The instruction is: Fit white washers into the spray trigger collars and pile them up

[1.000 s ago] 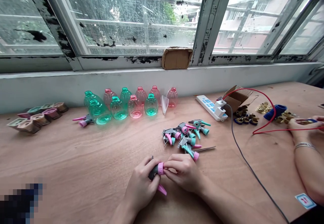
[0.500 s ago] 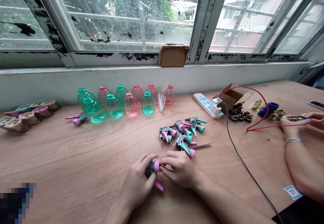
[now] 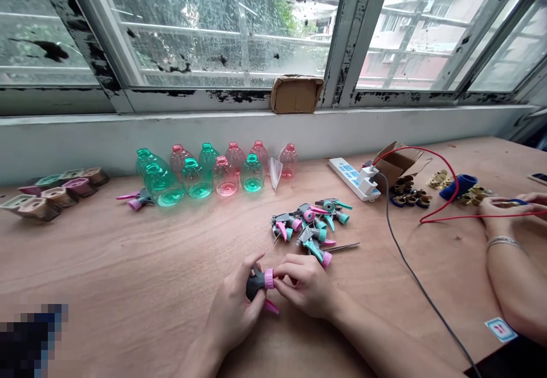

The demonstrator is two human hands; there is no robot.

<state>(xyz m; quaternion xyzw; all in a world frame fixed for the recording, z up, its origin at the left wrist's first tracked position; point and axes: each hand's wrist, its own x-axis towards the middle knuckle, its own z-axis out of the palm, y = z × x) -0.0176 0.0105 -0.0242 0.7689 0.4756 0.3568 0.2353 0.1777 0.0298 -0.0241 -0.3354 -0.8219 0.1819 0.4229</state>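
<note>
The left hand curls its fingers around a gray spray head while the right hand pinches its pink collar, over the wooden table, just in front of a pile of sprayer tops

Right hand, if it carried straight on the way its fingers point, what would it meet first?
The right hand would meet the pink collar of the trigger sprayer; its fingers seem already against it, though depth is unclear. The left hand holds the sprayer.

Left hand, right hand bare; right forearm bare too.
</note>
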